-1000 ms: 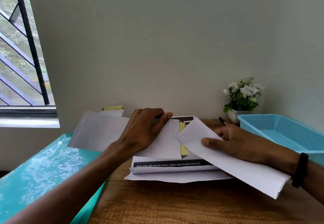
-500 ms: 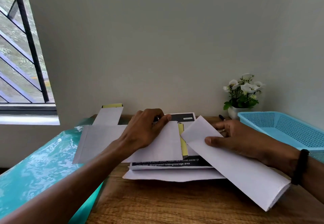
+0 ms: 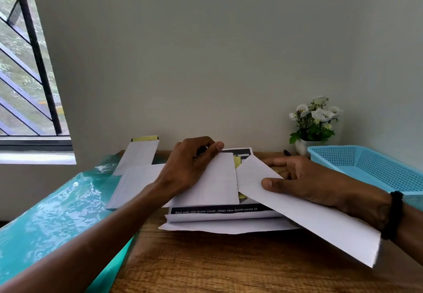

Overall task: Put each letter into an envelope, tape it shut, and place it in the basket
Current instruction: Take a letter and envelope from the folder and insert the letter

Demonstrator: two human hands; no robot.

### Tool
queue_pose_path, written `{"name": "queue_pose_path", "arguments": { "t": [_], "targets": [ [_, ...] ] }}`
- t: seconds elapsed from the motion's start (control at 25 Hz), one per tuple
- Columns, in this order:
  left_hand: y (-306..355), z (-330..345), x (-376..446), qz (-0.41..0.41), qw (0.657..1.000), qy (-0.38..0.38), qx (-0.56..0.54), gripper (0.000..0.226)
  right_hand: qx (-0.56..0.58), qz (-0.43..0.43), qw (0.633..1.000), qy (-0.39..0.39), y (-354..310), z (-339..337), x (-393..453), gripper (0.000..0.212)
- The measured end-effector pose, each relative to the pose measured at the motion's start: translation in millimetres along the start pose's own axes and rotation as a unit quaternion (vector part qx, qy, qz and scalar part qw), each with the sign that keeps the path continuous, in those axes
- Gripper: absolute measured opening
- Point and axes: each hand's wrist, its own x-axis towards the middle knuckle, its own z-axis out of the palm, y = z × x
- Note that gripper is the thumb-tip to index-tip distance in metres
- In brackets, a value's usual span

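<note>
Holding the envelope (image 3: 206, 178) at its far edge, the left hand (image 3: 187, 166) pinches it over the paper pile on the table (image 3: 229, 265). The right hand (image 3: 309, 182) grips the folded letter (image 3: 309, 214) beside it. Both are light, thin and bend easily, so edges are best.

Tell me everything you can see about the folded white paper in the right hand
The folded white paper is a long, plain strip, blank on the side that shows, with stacked layers visible at its near end. It slants from a far corner near the yellow envelope flap down toward the near right, raised above the wooden table. The right hand pinches it, thumb on top and fingers behind. Its far part overlaps the stack of printed sheets.
</note>
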Motion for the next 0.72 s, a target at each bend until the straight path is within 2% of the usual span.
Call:
{"name": "queue_pose_path", "arguments": {
  "t": [0.08, 0.16, 0.24, 0.36, 0.48, 0.6, 0.72],
  "targets": [
    [-1.2, 1.6, 0.3, 0.002, 0.999, -0.029, -0.029, 0.043, -0.001, -0.004, 0.999, -0.052, -4.4, 0.3, -2.0, 0.041],
    [-0.3, 4.8, -0.2, 0.009, 0.997, -0.068, -0.045, 0.042, -0.032, -0.004, 0.996, -0.085, -3.3, 0.0, -2.2, 0.057],
    [2.9, 7.3, -1.8, 0.019, 0.994, -0.096, -0.044, 0.043, -0.067, 0.003, 0.993, -0.101, -3.9, -0.9, -2.8, 0.074],
    [13.2, 9.5, -4.1, 0.048, 0.99, -0.122, -0.053, 0.032, -0.09, 0.005, 0.99, -0.107, -11.1, -1.3, -6.3, 0.084],
    [25.5, 11.9, -7.2, 0.065, 0.986, -0.137, -0.072, 0.023, -0.066, -0.005, 0.995, -0.069, -9.8, 1.5, -4.5, 0.085],
    [28.9, 9.0, -7.3, 0.061, 0.985, -0.139, -0.077, 0.019, -0.034, 0.03, 0.998, -0.038, -12.1, -6.7, -4.7, 0.077],
    [20.6, -1.2, -0.5, 0.017, 0.996, -0.059, -0.064, 0.021, 0.037, 0.069, 0.994, -0.076, -16.1, -31.0, -10.5, 0.068]
  ]
}}
